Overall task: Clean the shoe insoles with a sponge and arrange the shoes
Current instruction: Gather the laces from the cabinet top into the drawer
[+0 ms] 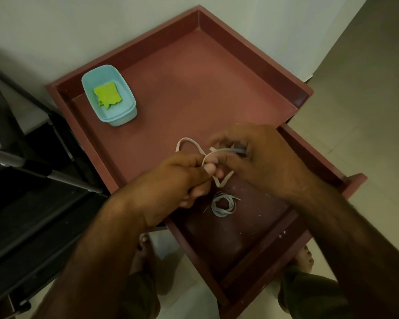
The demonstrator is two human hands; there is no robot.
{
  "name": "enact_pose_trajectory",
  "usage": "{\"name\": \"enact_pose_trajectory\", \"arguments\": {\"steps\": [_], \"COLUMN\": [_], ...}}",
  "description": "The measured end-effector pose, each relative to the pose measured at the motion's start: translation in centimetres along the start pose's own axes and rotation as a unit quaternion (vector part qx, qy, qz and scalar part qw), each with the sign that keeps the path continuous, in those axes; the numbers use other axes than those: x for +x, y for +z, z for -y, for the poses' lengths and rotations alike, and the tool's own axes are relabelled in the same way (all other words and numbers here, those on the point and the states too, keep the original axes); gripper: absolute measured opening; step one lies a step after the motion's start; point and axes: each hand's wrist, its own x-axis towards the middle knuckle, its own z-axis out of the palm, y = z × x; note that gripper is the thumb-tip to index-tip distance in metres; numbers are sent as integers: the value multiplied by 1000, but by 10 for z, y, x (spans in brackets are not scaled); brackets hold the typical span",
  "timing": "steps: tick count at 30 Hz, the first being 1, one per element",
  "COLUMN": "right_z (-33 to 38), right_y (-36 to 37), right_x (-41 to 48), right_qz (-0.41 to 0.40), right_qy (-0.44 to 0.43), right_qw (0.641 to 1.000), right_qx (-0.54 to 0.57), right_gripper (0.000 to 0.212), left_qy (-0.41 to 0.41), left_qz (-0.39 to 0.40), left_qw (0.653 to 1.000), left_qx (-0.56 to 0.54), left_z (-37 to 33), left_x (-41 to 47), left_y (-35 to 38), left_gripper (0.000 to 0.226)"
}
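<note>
Over drawer [230, 240], hands [171, 176] pinch lace [187, 140], loop pointing far-left

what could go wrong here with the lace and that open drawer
The lace looped between the left hand and right hand is slack; it could knot, or slip into the open drawer and tangle with the coiled lace lying there. The drawer sticks out over the person's bare feet, so a leg might knock it.
</note>
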Motion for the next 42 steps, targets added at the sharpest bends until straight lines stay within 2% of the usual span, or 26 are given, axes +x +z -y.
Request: {"name": "enact_pose_trajectory", "arguments": {"steps": [2, 4, 6, 7, 9, 11, 12, 14, 15, 17, 18, 20, 22, 23, 25, 26, 28, 30, 31, 32, 34, 36, 37, 39, 40, 42], "right_z": [-3, -6, -5, -2, 6, 14, 14, 6, 1, -11, -15, -18, -12, -8, 1, 5, 8, 9, 6, 2, -6, -12, -14, -15, -15, -10], "right_y": [-2, -3, -1, 3, 8, 6, 2, -9, -15, -23, -25, -22, -14, -9, -2, 0, 1, -4, -6, -9, -13, -15, -14, -10, -6, 2], "right_x": [1, 2, 2, 1, -3, -5, -4, -2, -1, 0, 0, 0, -1, -1, -3, -5, -6, -6, -5, -3, -1, -1, -2, -3, -4, -5], "right_qz": [-8, -14, 16, 63, 178, 229, 219, 152, 109, 27, -5, -53, -54, -21, 88, 139, 188, 181, 162, 135, 65, -1, -14, -3, 14, 76], "right_qy": [7, 28, 57, 68, 67, 52, 51, 40, 29, 2, -9, -24, -20, -6, 32, 41, 34, 37, 40, 39, 24, 11, 5, 4, 6, 28], "right_qw": [999, 995, 993, 991, 977, 967, 970, 987, 994, 997, 996, 996, 998, 1000, 994, 988, 980, 980, 984, 990, 997, 1000, 1000, 998, 996, 991], "right_qx": [47, 99, 100, 94, 94, 97, 92, 38, -4, -72, -93, -71, -20, 3, 50, 54, 49, 70, 59, 29, -39, -19, 5, 65, 93, 108], "right_gripper": [14, 17, 22, 24, 24, 22, 20, 16, 14, 18, 24, 32, 30, 25, 21, 22, 21, 24, 22, 19, 18, 16, 16, 15, 14, 17], "left_qy": [7, 126, 258, 307, 361, 311, 257, 184, 160, 89, 51, 26, 80, 125, 231, 276, 313, 284, 257, 215, 107, 45, 44, 110, 160, 260], "left_qz": [102, 164, 64, -23, -194, -252, -232, -170, -142, -56, 16, 186, 276, 253, 84, -33, -217, -253, -229, -195, -100, 27, 94, 180, 168, 43], "left_qw": [988, 939, 905, 902, 906, 914, 929, 933, 939, 979, 993, 982, 943, 934, 951, 955, 920, 880, 872, 882, 945, 989, 993, 972, 957, 946], "left_qx": [-116, -274, -332, -302, -106, 72, 128, 257, 271, 176, 106, -29, -170, -217, -190, -107, 97, 285, 347, 371, 292, 139, 58, -107, -174, -191], "left_z": [-8, -19, -27, -27, -22, -8, 0, 10, 11, 8, 4, -8, -19, -23, -26, -23, -11, 0, 5, 6, 3, -3, -7, -15, -18, -18], "left_x": [-8, -15, -11, -7, 3, 11, 12, 8, 8, 3, 0, -9, -11, -9, 0, 6, 17, 19, 17, 16, 10, 3, 0, -2, 0, 8], "left_y": [-7, -8, -3, -3, -8, -13, -12, -6, -4, -6, -6, -4, 7, 14, 23, 22, 11, 3, 2, 5, 12, 15, 16, 23, 27, 34], "left_gripper": [23, 18, 25, 31, 31, 27, 30, 38, 39, 44, 44, 43, 41, 39, 35, 34, 32, 38, 46, 54, 70, 61, 52, 40, 37, 30]}}
